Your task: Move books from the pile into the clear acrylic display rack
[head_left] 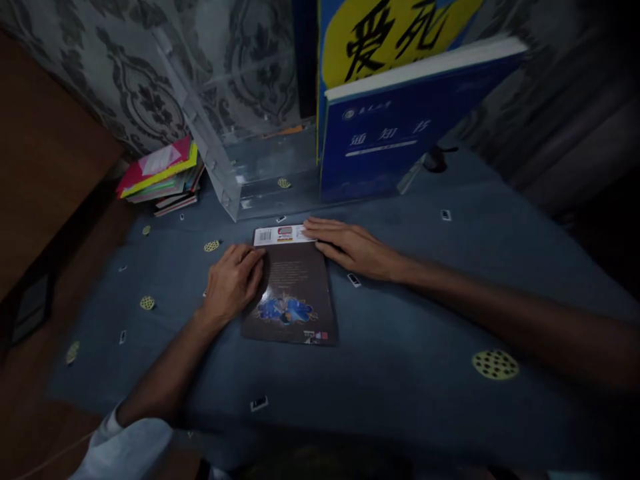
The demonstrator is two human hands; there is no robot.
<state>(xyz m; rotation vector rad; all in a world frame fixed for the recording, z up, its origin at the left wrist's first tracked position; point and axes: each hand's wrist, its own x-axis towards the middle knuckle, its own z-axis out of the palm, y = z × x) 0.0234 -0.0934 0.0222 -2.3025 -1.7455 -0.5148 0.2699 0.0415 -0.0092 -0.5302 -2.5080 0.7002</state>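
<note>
We find a dark book (300, 270) lying flat on the cloth-covered tabletop (400, 347), between the two hands, with a white strip (270, 236) along its far end. The left hand (234, 279) is at the book's left edge, its fingers bent inward; their tips are partly hidden, so we cannot tell whether it grips or only rests there. The right hand (353, 248) reaches in from the right, fingers out nearly straight and close together, over the far right corner, closing on nothing we can see. That corner is covered by the fingers. We can make out a blue figure on the cover, but the small print above it is too fine to read. The right forearm runs into shadow at the frame's edge; the pale left sleeve (125, 450) is cut off below. Beyond, a blue book (390, 147) stands upright, partly hiding a yellow-and-blue cover (337, 47).
</note>
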